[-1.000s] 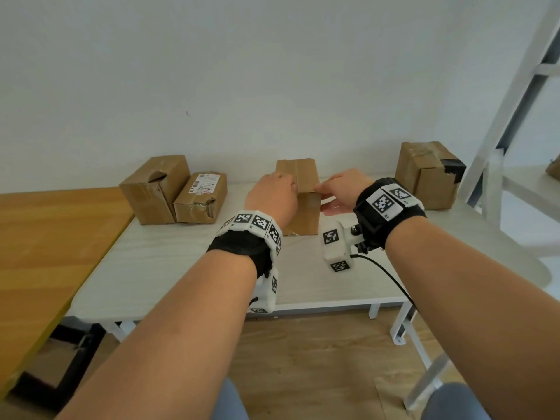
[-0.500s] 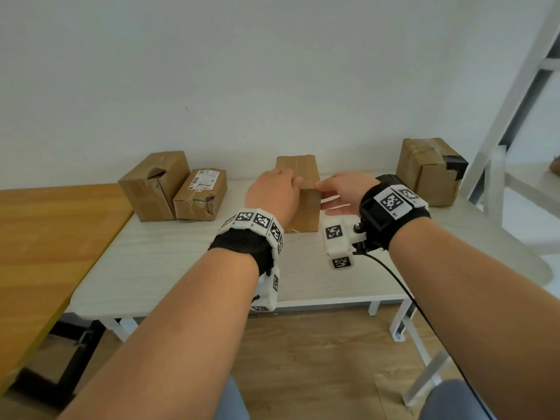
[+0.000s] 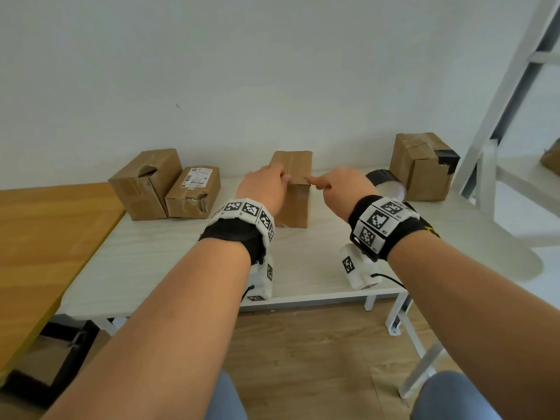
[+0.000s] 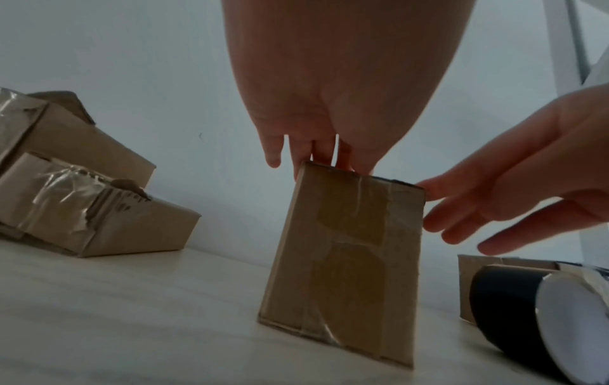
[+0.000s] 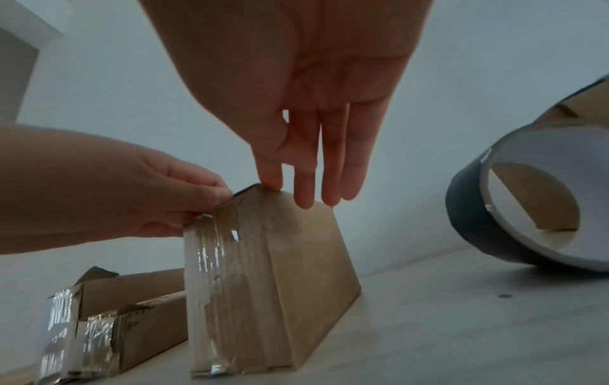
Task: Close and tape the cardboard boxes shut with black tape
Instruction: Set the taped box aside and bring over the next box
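A small upright cardboard box (image 3: 292, 204) stands mid-table near the wall, with old clear tape on its near face (image 4: 342, 255). My left hand (image 3: 266, 186) grips its top left edge, the fingers curled over the top (image 5: 197, 195). My right hand (image 3: 339, 189) is beside the box with straight fingers (image 5: 306, 169); only the index fingertip touches the top right edge. A roll of black tape (image 3: 383, 180) lies on its side just right of my right hand, held by neither hand (image 5: 527, 221).
Two worn boxes (image 3: 145, 183) (image 3: 194, 192) sit at the back left of the white table (image 3: 151, 253). A box with black tape on it (image 3: 421, 168) stands at the back right. An orange table (image 3: 36, 237) adjoins on the left; a white frame (image 3: 500, 116) rises on the right.
My right hand has drawn back to the right, off the box top, leaving only a fingertip on the edge and uncovering the tape roll. The left hand stays on the box.
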A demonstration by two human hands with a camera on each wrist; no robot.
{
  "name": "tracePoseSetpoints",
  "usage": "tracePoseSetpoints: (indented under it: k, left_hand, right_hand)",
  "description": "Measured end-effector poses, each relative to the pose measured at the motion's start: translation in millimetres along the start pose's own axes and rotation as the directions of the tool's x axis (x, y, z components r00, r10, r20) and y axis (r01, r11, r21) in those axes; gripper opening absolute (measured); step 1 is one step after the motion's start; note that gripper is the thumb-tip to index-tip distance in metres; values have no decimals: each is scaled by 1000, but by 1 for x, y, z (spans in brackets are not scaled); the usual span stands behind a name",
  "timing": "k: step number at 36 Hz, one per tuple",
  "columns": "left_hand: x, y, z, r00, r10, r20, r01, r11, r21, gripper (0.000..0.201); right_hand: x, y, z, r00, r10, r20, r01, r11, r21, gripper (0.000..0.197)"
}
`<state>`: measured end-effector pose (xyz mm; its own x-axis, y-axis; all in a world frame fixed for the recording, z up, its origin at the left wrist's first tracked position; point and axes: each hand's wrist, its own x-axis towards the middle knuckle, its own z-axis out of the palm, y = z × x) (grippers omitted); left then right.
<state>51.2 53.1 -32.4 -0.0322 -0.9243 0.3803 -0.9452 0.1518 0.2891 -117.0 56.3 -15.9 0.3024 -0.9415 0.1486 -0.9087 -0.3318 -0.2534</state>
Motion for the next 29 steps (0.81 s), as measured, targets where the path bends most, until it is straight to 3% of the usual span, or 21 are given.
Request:
tracePoseSetpoints:
  k: [6, 11, 19, 26, 29]
  left_hand:
    - [2, 4, -2, 997, 50, -58, -47, 998, 48, 29]
    - [7, 13, 1, 996, 41, -82, -37, 998, 42, 24]
    - [5, 45, 7, 999, -35, -41, 39, 994, 98, 47]
    - [14, 52, 15, 1000, 3, -18, -2, 1000, 27, 23]
    - [18, 49, 19, 1000, 25, -9, -24, 1000, 8, 24]
  right_hand:
    - [-3, 9, 1, 998, 4, -62, 5, 989, 150, 56]
    - [-3, 21, -6, 985, 118, -128, -79, 958, 276, 48]
    - [1, 53, -24, 950, 297, -93, -261, 923, 284, 55]
    - [3, 80, -28, 922, 386, -29, -377, 911, 167, 51]
    - [3, 86, -26, 918, 396, 0, -393, 911, 121, 50]
